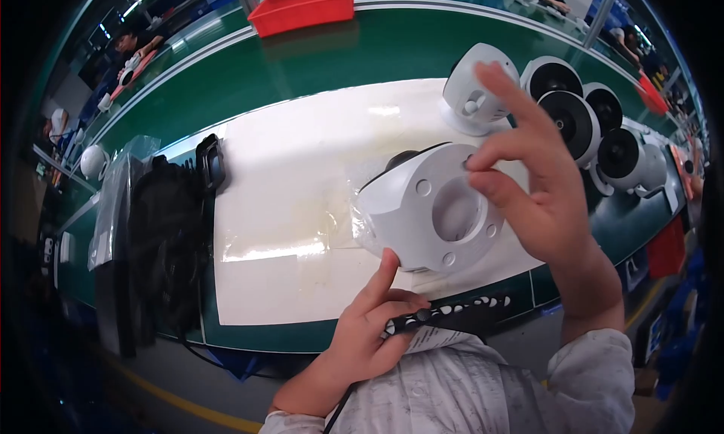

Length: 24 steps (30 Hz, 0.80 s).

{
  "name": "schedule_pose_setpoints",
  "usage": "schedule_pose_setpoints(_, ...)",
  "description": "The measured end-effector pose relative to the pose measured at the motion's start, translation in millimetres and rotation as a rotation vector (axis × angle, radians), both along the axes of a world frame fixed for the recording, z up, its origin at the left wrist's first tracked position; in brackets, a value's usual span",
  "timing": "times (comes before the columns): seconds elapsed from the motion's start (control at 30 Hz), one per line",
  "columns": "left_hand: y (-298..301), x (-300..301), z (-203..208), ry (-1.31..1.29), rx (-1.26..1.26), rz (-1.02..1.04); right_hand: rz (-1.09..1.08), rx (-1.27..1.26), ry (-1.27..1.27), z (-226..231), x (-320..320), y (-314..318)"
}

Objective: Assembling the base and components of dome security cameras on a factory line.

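The white mat (286, 208) lies bare across its middle and left — the widest free room on the green bench (339, 64). On its right side the white housing (430, 208) blocks the way, with the right hand (528, 185) at its flat face and the left hand (373, 325) touching its lower edge while gripping a black tool (452, 313). Behind it another white unit (475, 91) stands near, and a row of round black-faced units (588, 125) closes off the right end. A heap of black parts (162, 245) and a clear bag (113, 193) hem the mat's left edge. Far back, a red bin (302, 8) sits well apart — the green strip before it is open.
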<state>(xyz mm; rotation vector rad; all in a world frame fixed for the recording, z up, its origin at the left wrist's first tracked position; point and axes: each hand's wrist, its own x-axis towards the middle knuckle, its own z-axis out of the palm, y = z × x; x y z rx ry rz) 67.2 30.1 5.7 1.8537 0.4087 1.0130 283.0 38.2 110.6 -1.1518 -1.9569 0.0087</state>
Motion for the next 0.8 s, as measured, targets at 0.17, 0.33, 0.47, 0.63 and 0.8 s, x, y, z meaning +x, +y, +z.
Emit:
schedule_pose_setpoints(0.17, 1, -1, 0, -0.033, -0.086, -0.048, 0.069, -0.192, 0.022, 6, -21, 10)
schedule_pose_setpoints(0.33, -1, -1, 0, -0.055, -0.125, -0.059, 0.057, -0.280, 0.048, 3, -21, 11)
schedule_pose_setpoints(0.47, -1, -2, 2, -0.057, -0.111, -0.068, -0.003, -0.132, -0.103, -6, -21, 4)
schedule_pose_setpoints(0.63, 1, -4, 1, -0.094, -0.056, -0.027, -0.202, 0.034, -0.622, -7, -24, -15)
schedule_pose_setpoints(0.8, 0, -12, 0, -0.115, 0.000, 0.044, -0.114, 0.116, -0.152, -8, -12, -42)
